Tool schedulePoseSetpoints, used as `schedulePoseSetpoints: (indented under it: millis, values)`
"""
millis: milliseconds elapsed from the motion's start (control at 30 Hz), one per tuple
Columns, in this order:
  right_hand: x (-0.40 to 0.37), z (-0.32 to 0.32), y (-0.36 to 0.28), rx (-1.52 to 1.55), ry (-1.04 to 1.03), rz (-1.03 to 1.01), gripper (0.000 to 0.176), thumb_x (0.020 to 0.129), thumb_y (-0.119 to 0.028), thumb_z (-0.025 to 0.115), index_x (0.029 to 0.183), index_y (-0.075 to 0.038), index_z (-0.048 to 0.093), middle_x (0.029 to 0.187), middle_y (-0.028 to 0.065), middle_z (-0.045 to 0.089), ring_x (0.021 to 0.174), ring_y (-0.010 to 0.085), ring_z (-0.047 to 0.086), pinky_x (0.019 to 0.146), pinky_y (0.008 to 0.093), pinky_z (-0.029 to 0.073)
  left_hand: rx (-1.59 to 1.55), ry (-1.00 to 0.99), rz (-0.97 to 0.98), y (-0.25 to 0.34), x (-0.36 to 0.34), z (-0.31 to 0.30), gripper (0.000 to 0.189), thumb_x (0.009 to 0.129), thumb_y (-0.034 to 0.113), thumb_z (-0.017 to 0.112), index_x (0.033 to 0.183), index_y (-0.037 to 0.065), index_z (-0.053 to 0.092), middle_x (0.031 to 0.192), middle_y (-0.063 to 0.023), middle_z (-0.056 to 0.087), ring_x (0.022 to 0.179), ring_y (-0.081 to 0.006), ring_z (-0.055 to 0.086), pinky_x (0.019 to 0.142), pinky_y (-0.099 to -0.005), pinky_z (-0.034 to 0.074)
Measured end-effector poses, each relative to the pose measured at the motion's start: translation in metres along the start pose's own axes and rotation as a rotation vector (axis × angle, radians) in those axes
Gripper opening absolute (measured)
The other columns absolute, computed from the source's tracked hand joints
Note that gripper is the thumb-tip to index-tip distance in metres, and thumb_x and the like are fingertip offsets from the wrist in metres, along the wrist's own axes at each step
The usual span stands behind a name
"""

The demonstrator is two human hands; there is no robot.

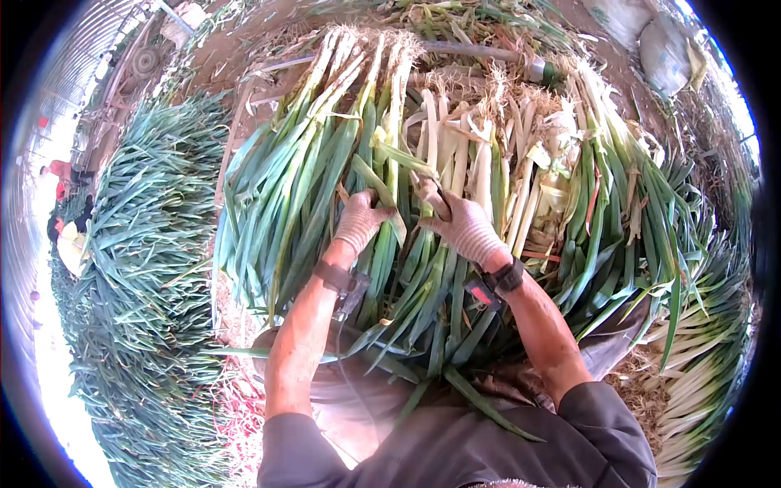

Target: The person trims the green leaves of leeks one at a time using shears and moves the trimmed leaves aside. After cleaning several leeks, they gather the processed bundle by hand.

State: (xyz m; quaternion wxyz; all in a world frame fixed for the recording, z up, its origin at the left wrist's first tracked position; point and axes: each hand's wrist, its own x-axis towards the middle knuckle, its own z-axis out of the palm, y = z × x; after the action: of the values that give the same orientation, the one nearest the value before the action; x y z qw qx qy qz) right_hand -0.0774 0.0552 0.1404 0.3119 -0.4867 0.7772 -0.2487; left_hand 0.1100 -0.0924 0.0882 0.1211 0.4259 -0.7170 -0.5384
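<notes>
My left hand (362,220), in a striped knit glove, is closed around a pale green onion leaf (376,180) that sticks up past the fingers. Beside it, my gloved right hand (468,230) pinches a brownish, withered leaf (429,193). Both hands are over a heap of long green onions. Whole green onions (309,171) with roots pointing away from me lie left of my hands. White-stemmed green onions (482,167) lie just beyond my right hand. Some green leaves (439,281) hang down between my forearms toward my lap.
A large pile of green onions (154,268) fills the left side. More lie with white stems (700,374) at the lower right. A pipe (472,51) runs behind the roots. Sacks (663,53) stand at the far right, and loose red strands (240,423) lie near my left.
</notes>
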Motion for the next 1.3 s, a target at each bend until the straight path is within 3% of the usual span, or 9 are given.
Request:
schedulePoseSetpoints:
  millis: [533, 800, 900, 933, 967, 1067, 1167, 1233, 1300]
  values:
    - [0.118, -0.011, 0.0, 0.026, 0.108, -0.055, 0.06, 0.082, -0.051, 0.075, 0.113, 0.0, 0.066, 0.092, 0.0213, 0.071, 0.09, 0.0363, 0.07, 0.082, 0.0437, 0.053, -0.117, -0.027, -0.079, 0.006, -0.002, 0.003, 0.028, 0.086, 0.008, 0.073, 0.108, -0.007, 0.067, 0.095, -0.0106, 0.071, 0.085, -0.0159, 0.062, 0.083, -0.0314, 0.049]
    - [0.182, -0.017, 0.013, 0.086, 0.122, -0.046, 0.065, 0.079, -0.057, 0.076, 0.103, 0.003, 0.071, 0.086, 0.0198, 0.072, 0.084, 0.0326, 0.072, 0.08, 0.041, 0.055, -0.134, -0.043, -0.051, 0.0, 0.002, 0.007, 0.029, 0.085, 0.01, 0.075, 0.106, -0.007, 0.067, 0.094, -0.0114, 0.072, 0.084, -0.0175, 0.063, 0.083, -0.0318, 0.05]
    - [0.168, -0.036, 0.019, 0.129, 0.084, 0.111, 0.062, 0.081, -0.051, 0.077, 0.11, 0.003, 0.069, 0.093, 0.0179, 0.072, 0.085, 0.0264, 0.071, 0.08, 0.0385, 0.054, -0.208, -0.093, -0.036, 0.0, 0.001, 0.018, 0.027, 0.085, 0.009, 0.074, 0.104, -0.008, 0.067, 0.092, -0.0121, 0.071, 0.082, -0.0178, 0.062, 0.081, -0.0328, 0.05]
    - [0.158, -0.034, 0.014, 0.242, 0.198, -0.005, 0.06, 0.083, -0.047, 0.077, 0.114, 0.003, 0.068, 0.094, 0.0155, 0.071, 0.084, 0.0215, 0.068, 0.079, 0.037, 0.053, -0.134, -0.089, -0.021, 0.003, -0.002, 0.024, 0.027, 0.082, 0.011, 0.075, 0.1, -0.007, 0.066, 0.088, -0.0149, 0.07, 0.079, -0.0186, 0.061, 0.08, -0.0341, 0.05]
    - [0.134, -0.04, 0.02, 0.243, 0.242, 0.043, 0.045, 0.089, -0.037, 0.075, 0.106, 0.004, 0.065, 0.085, 0.0067, 0.063, 0.073, 0.0145, 0.055, 0.065, 0.0323, 0.047, 0.074, -0.092, 0.033, 0.005, -0.003, 0.031, 0.031, 0.081, 0.018, 0.076, 0.099, -0.005, 0.066, 0.088, -0.021, 0.069, 0.081, -0.0277, 0.066, 0.081, -0.0389, 0.051]
    - [0.07, -0.044, 0.01, 0.337, 0.12, 0.146, 0.045, 0.093, -0.028, 0.073, 0.118, 0.007, 0.06, 0.092, 0.0073, 0.064, 0.079, 0.0162, 0.057, 0.074, 0.0303, 0.049, 0.421, -0.081, 0.067, 0.012, -0.012, 0.066, 0.033, 0.083, 0.026, 0.074, 0.101, 0.001, 0.063, 0.096, -0.0236, 0.07, 0.097, -0.0445, 0.065, 0.085, -0.0501, 0.052]
    - [0.01, -0.027, 0.003, 0.215, -0.011, 0.093, 0.049, 0.091, -0.025, 0.075, 0.126, 0.005, 0.059, 0.093, 0.0089, 0.067, 0.084, 0.0152, 0.059, 0.078, 0.0317, 0.052, 0.482, -0.093, 0.06, 0.035, -0.029, 0.078, 0.032, 0.084, 0.026, 0.073, 0.104, 0.003, 0.062, 0.096, -0.0216, 0.07, 0.097, -0.0421, 0.066, 0.086, -0.0497, 0.052]
    - [-0.018, -0.001, 0.01, 0.314, 0.053, -0.085, 0.047, 0.086, -0.031, 0.078, 0.115, 0.001, 0.062, 0.091, 0.0207, 0.07, 0.081, 0.0293, 0.069, 0.078, 0.041, 0.053, 0.565, -0.085, 0.066, 0.035, -0.035, 0.083, 0.032, 0.086, 0.027, 0.072, 0.109, 0.006, 0.063, 0.095, -0.02, 0.071, 0.093, -0.0412, 0.068, 0.083, -0.0499, 0.054]
    - [-0.029, 0.001, 0.008, 0.276, -0.019, 0.033, 0.049, 0.085, -0.035, 0.078, 0.111, 0.002, 0.061, 0.089, 0.0229, 0.069, 0.083, 0.0355, 0.069, 0.078, 0.0426, 0.053, 0.555, -0.081, 0.106, 0.03, -0.033, 0.084, 0.034, 0.087, 0.028, 0.073, 0.112, 0.006, 0.065, 0.092, -0.0194, 0.071, 0.088, -0.041, 0.068, 0.079, -0.049, 0.055]
